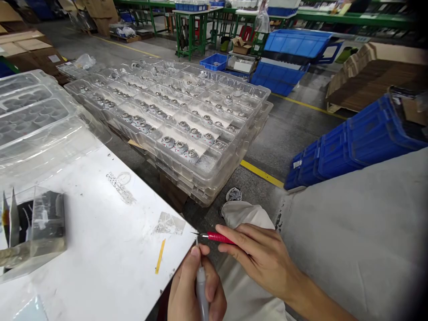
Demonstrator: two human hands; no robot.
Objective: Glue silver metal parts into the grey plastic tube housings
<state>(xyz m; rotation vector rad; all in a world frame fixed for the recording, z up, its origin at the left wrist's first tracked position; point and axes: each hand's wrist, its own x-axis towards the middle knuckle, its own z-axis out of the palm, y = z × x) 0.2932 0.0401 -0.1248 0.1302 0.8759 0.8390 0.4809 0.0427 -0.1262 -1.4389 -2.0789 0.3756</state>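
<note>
I see two hands, and each one holds one tool. My view shows the person's right hand (261,258) pinching a red-handled pick (218,237) between the thumb and fingers. The fingers are close together, not spread, and the thin metal point of the pick sticks out to the left. The left hand (192,285) is curled shut around a grey tool (201,290), which stands up in the fist. The two tools are just beside each other, right at the corner of a white table (100,232). I cannot tell if they touch.

On the table, to the left of the hands, sits one clear plastic box (33,227). A yellow strip of tape (159,256) is stuck near the hands, and there are two patches of old tape farther up. Past the table, on the left, is a pile of clear plastic trays (26,116).

Ahead of the hands is a big stack of clear trays (174,120) on the floor, full of round metal parts (180,147). There are too many parts to count. A grey cloth (351,232) covers the area to the right of the hands. Blue plastic crates (354,142) lie beyond it, and green tables (192,26) stand far off. A yellow line (262,174) runs along the grey floor.
</note>
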